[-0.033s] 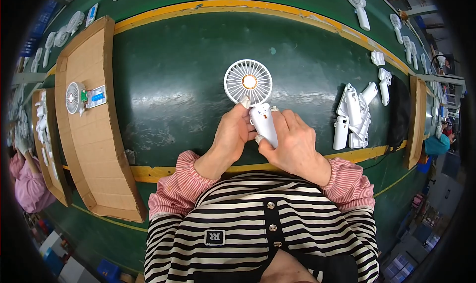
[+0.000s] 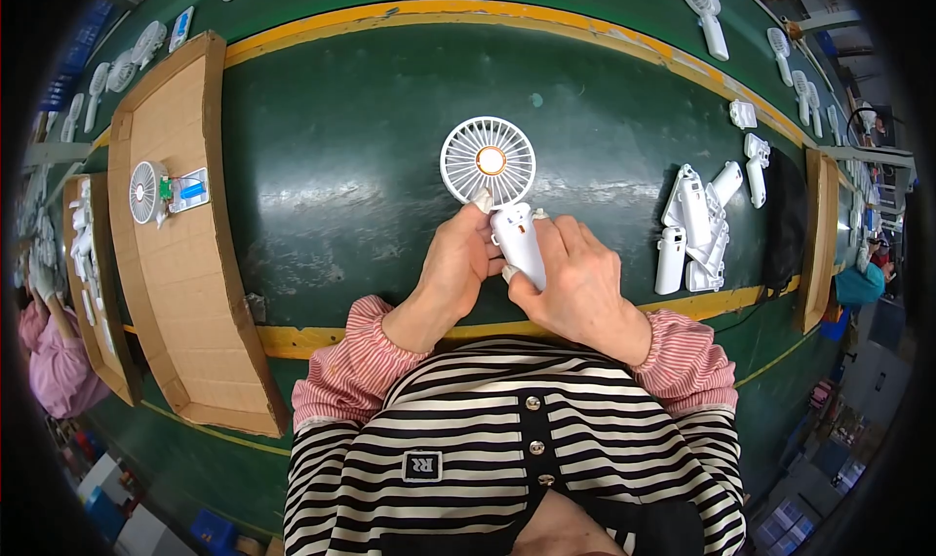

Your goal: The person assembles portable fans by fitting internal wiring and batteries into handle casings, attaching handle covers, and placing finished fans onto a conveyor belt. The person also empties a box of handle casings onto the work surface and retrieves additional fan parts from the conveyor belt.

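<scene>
A small white handheld fan is between my hands at the middle of the green bench. Its round, slatted fan head (image 2: 489,139) has an orange ring at the centre and points away from me. My left hand (image 2: 450,268) grips it where head and handle meet, with the covered thumb tip at the head's lower rim. The white handle casing (image 2: 520,244) slants down to the right. My right hand (image 2: 582,281) is closed around this casing's right side and lower end, with thumb and fingertips on it. Finger covers wrap some fingertips, and my left fingers are partly hidden behind the casing.
On the left, a cardboard tray (image 2: 190,332) holds an opened fan (image 2: 146,193) with a blue battery. White casing parts (image 2: 692,215) are heaped at the right, beside a black cloth-like thing (image 2: 786,220). Beyond the yellow edge (image 2: 468,12) lie more fans (image 2: 704,15).
</scene>
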A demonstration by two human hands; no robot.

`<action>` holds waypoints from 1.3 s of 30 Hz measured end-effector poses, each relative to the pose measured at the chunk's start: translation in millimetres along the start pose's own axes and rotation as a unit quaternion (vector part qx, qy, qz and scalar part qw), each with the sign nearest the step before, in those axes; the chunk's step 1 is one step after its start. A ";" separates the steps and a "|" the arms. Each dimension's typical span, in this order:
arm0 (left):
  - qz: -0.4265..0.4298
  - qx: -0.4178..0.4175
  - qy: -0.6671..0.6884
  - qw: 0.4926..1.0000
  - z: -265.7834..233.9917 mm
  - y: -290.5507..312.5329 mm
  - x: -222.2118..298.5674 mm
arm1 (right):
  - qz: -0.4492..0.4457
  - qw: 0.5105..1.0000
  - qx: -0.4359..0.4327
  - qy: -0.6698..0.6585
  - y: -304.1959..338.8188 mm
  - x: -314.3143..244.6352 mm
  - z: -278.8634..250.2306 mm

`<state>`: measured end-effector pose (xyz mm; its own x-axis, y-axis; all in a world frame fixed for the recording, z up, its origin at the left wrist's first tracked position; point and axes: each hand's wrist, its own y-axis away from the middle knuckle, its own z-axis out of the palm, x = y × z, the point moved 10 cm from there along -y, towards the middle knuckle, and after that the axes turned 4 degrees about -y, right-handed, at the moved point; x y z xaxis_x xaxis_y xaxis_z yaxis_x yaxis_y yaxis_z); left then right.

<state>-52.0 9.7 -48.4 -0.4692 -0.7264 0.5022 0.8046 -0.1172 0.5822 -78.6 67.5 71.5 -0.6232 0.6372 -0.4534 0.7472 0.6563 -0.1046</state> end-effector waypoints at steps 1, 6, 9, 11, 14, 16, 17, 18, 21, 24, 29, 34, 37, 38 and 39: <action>0.002 0.002 -0.001 1.000 0.0 0.2 1.0 | -0.003 1.000 -0.004 0.003 -0.4 -0.4 0.6; -0.015 0.023 -0.015 1.000 -3.0 -1.3 -0.1 | -0.015 1.000 -0.008 0.011 -1.2 -2.1 3.6; -0.025 0.052 -0.052 0.997 -6.8 -5.7 -4.4 | -0.013 1.000 -0.001 0.011 -1.9 -0.2 3.7; 0.000 0.081 -0.037 0.996 -9.7 -5.4 -0.8 | -0.010 1.000 0.005 0.008 -1.5 0.4 1.8; -0.014 0.080 -0.043 0.996 -9.3 -4.6 -0.8 | -0.024 0.999 0.040 0.003 -1.1 0.7 -5.3; 0.000 0.081 -0.037 0.996 -7.7 -2.2 2.8 | -0.044 0.992 0.101 -0.065 2.3 5.6 -16.6; 0.014 0.084 -0.024 0.996 -7.5 -0.8 6.4 | -0.041 0.991 0.108 -0.064 4.0 7.1 -19.1; 0.014 0.081 -0.032 0.996 -8.0 -1.1 6.5 | 0.042 0.989 0.078 -0.118 5.3 23.9 -12.7; 0.074 0.003 -0.022 0.997 -0.6 -3.1 17.8 | 0.176 0.951 0.000 -0.255 11.9 54.6 15.8; 0.116 -0.021 -0.046 0.992 9.5 0.5 25.4 | 0.220 0.887 -0.059 -0.401 15.1 63.6 44.3; 0.131 -0.029 -0.058 0.989 13.5 1.9 27.3 | 0.239 0.859 -0.139 -0.431 15.2 57.0 53.7; 0.138 -0.031 -0.047 0.989 17.0 2.8 26.8 | 0.244 0.836 -0.120 -0.476 12.0 51.8 52.7; 0.129 -0.019 -0.054 0.990 14.0 -0.3 23.1 | 0.268 0.806 -0.098 -0.518 15.9 58.7 62.6; 0.141 -0.028 -0.067 0.987 18.3 1.6 25.1 | 0.264 0.799 -0.076 -0.535 15.8 60.4 62.0; 0.153 -0.038 -0.080 0.984 21.7 3.1 26.7 | 0.265 0.799 -0.077 -0.535 16.3 61.7 61.8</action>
<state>-70.0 4.6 -19.4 -0.2472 -0.6202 0.7445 0.9391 0.0359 0.3417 -90.5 92.6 -12.9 0.3859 0.1867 -0.9034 0.7516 0.5041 0.4253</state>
